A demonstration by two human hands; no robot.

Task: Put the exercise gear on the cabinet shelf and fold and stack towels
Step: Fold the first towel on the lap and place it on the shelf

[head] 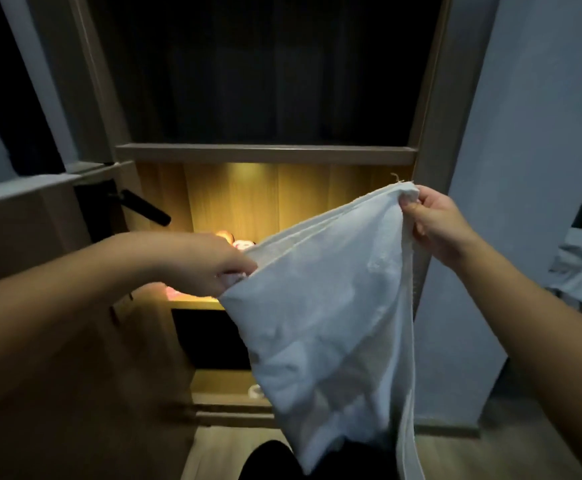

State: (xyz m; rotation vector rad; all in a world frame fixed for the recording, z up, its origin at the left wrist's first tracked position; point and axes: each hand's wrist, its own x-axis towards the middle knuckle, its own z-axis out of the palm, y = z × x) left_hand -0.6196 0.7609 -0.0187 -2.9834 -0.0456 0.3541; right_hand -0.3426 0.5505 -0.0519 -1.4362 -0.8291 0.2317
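Head view: at the far left a black door handle sticks out from the open cabinet door. Next, the left hand reaches in, fingers curled and pinching one top corner of the white towel. Just behind that hand, some pink and orange gear, too blurred to name, sits near the front edge of the lit shelf. The towel hangs in the air in front of the cabinet, touching no shelf. Its top edge slopes up to the right and its body sags in loose creases toward the floor. At the right, the right hand pinches the other top corner between thumb and fingers, held higher than the left. To fold well, I judge the hands should level off and pull apart until the top edge is taut. They can then bring corner to corner so the edges line up. A loose thread at the right corner could catch. Farther right, a grey cloth lies at the frame's edge.
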